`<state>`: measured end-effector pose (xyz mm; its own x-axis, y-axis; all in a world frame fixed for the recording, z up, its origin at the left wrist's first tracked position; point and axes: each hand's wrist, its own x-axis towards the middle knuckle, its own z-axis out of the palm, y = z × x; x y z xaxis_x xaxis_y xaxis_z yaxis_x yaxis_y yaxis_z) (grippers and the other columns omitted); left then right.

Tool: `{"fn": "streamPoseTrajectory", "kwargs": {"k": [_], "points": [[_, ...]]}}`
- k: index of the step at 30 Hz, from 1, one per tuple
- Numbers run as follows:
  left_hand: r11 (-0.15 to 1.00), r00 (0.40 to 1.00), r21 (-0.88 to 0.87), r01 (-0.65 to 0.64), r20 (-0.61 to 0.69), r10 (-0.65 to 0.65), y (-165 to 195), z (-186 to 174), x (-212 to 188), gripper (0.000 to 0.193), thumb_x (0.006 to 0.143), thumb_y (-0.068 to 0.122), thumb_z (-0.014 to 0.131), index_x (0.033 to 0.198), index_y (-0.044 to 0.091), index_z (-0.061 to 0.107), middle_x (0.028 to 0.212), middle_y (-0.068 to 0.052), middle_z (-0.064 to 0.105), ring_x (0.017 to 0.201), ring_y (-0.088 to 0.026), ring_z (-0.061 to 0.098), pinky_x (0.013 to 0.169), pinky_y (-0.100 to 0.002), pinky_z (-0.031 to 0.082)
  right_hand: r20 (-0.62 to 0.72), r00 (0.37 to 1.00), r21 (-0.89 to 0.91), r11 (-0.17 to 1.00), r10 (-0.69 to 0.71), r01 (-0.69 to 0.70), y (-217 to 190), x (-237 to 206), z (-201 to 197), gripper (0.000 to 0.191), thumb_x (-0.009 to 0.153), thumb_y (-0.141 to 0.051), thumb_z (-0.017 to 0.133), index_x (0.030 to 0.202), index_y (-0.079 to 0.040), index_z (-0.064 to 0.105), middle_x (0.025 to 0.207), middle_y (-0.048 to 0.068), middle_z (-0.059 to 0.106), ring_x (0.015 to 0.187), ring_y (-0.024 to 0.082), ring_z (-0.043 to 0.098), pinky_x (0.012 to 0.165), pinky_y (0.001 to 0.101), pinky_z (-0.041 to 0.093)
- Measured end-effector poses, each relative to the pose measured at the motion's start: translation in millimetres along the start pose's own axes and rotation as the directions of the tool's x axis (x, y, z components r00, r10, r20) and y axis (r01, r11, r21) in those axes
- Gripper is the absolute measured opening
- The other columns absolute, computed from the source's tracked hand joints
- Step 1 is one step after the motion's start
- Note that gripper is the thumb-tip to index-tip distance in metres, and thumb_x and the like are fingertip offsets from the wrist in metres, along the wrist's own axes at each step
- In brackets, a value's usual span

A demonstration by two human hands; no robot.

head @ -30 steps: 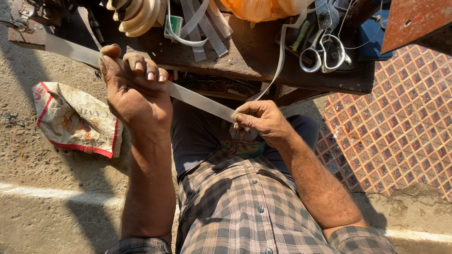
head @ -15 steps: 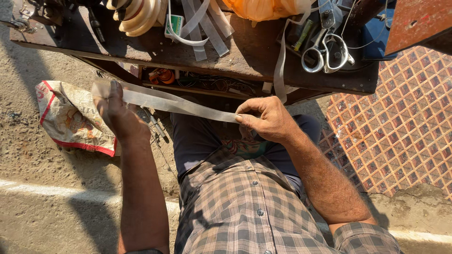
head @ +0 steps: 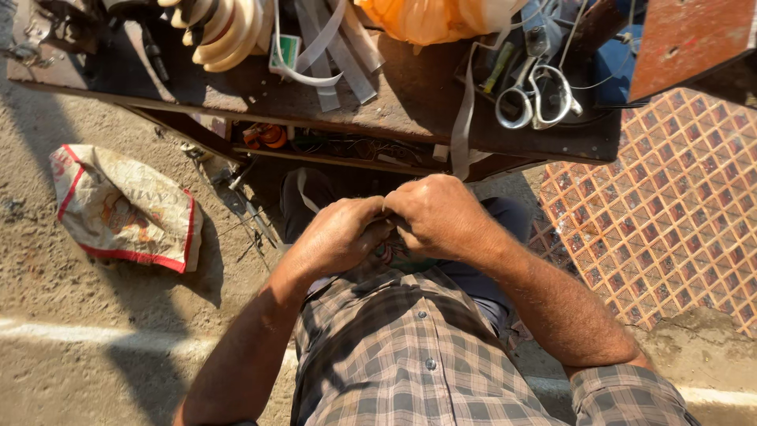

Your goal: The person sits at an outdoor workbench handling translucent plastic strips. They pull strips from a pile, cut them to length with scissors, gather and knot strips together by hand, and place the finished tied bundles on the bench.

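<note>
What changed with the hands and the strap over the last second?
The left hand swung in from far left to meet the right hand over the lap. The grey strap, earlier stretched between them, is now bunched and mostly hidden in the hands. The scissors, workbench and sack stayed put.

Hard sunlight, sharp focus. Deep shadow under the bench (head: 410, 102); the person's dark shadow left of it across the sand. Edges bend slightly.
</note>
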<state>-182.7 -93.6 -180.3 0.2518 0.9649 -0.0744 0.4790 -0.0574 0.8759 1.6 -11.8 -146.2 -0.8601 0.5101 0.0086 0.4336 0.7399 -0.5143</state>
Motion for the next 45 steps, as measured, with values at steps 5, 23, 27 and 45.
{"fn": "streamPoseTrajectory", "kwargs": {"k": [5,23,27,45], "points": [[0.984,0.993,-0.141,0.112,0.04,-0.108,-2,12,1,0.017,0.097,0.015,0.06,0.096,0.0,0.067,0.078,-0.016,0.069,0.069,-0.03,0.069,0.063,-0.042,0.053,0.04,0.999,-0.142,0.99,0.023,-0.017,0,-3,-4,0.013,0.076,-0.016,0.076,0.082,-0.007,0.07,0.077,0.009,0.069,0.076,0.032,0.069,0.072,0.0464,0.055],[0.621,0.954,-0.751,0.224,0.037,-0.299,-28,16,14,0.029,0.1,0.022,0.049,0.088,0.003,0.066,0.065,0.003,0.049,0.058,-0.007,0.042,0.052,-0.025,0.035,-0.626,0.683,-0.184,0.779,0.377,-0.599,118,-58,-50,0.034,0.089,-0.02,0.078,0.117,-0.004,0.071,0.102,0.013,0.074,0.087,0.03,0.073,0.077,0.0445,0.057],[0.714,0.966,-0.67,0.202,0.017,-0.257,-20,8,12,0.03,0.102,0.023,0.048,0.09,0.004,0.068,0.065,0.003,0.048,0.059,-0.007,0.043,0.053,-0.025,0.036,-0.407,0.475,0.348,0.613,0.78,-0.709,108,-84,-52,0.029,0.088,-0.026,0.08,0.106,-0.005,0.072,0.078,0.006,0.07,0.067,0.015,0.068,0.06,0.0332,0.052],[0.675,0.976,-0.715,0.18,0.043,-0.214,-18,-6,23,0.035,0.108,0.034,0.047,0.094,0.006,0.064,0.066,0.005,0.043,0.057,-0.005,0.038,0.05,-0.024,0.032,0.29,0.881,0.775,0.448,0.372,-0.445,76,-219,91,0.089,0.065,-0.092,0.065,0.078,-0.004,0.068,0.063,-0.003,0.051,0.058,0.01,0.051,0.051,0.0288,0.042]]}}
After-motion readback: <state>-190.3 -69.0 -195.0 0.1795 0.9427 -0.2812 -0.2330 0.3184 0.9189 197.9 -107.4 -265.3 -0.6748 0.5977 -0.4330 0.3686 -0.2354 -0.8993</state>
